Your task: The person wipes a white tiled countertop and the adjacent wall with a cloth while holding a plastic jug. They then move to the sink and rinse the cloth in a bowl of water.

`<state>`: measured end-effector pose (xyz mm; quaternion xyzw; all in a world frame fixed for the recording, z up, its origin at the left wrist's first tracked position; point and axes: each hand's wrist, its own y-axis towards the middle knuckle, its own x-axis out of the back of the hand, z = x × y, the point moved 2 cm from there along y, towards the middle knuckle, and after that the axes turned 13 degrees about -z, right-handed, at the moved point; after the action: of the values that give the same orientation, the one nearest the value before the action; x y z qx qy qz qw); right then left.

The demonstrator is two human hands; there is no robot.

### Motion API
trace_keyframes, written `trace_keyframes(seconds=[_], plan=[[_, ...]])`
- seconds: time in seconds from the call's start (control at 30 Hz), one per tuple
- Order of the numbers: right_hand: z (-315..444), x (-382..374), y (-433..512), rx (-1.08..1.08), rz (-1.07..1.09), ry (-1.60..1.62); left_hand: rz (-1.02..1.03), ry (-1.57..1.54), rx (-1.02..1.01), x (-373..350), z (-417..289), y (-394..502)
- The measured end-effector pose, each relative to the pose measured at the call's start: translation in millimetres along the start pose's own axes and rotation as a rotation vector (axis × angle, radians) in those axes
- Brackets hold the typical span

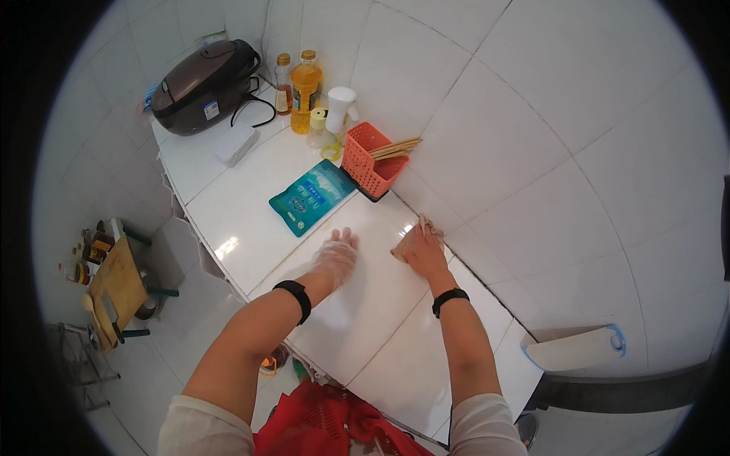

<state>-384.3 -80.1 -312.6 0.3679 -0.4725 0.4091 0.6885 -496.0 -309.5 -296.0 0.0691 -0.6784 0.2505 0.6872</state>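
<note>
My left hand [337, 259], in a clear plastic glove, is over the white tiled counter [376, 336] with its fingers stretched out and nothing in them. Whether its palm touches the tiles cannot be seen. Farther right, my right hand [426, 253] presses a brownish cloth [404, 247] against the counter close to the wall seam; the fingers cover part of the cloth. A teal pouch [312, 196] bearing writing lies flat beyond my left hand. Beside it, against the wall, stands a coral perforated plastic basket [365, 162] with wooden chopsticks [396, 148].
Behind the pouch stand a white-topped spray bottle [341, 108], an oil bottle [306, 94] and a smaller bottle [283, 85]. A dark rice cooker [205, 85] and white box [237, 145] occupy the far end. Rightward is a pale roll with blue ends [576, 349]. A low wooden table [122, 273] holds a knife [111, 310].
</note>
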Motion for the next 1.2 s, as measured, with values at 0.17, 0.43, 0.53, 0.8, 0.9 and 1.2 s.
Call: trace_keyframes(seconds=[0.17,0.43,0.53,0.8,0.9,1.2], plan=[[9,2,6,-0.042,0.005,-0.041,0.029,-0.028,0.081,10,-8,2],[1,10,-35,-0.223,0.002,-0.207,0.039,-0.002,0.083,8,-8,3],[-1,1,-26,-0.141,-0.013,-0.225,0.025,0.003,0.071,8,-6,4],[6,-7,10,0.029,0.027,-0.18,0.048,-0.056,0.067,24,-7,0],[11,-2,17,0.107,0.023,-0.152,0.049,-0.024,0.052,29,-9,1],[25,3,-15,-0.356,-0.117,-0.07,0.065,0.06,0.004,28,-9,-2]])
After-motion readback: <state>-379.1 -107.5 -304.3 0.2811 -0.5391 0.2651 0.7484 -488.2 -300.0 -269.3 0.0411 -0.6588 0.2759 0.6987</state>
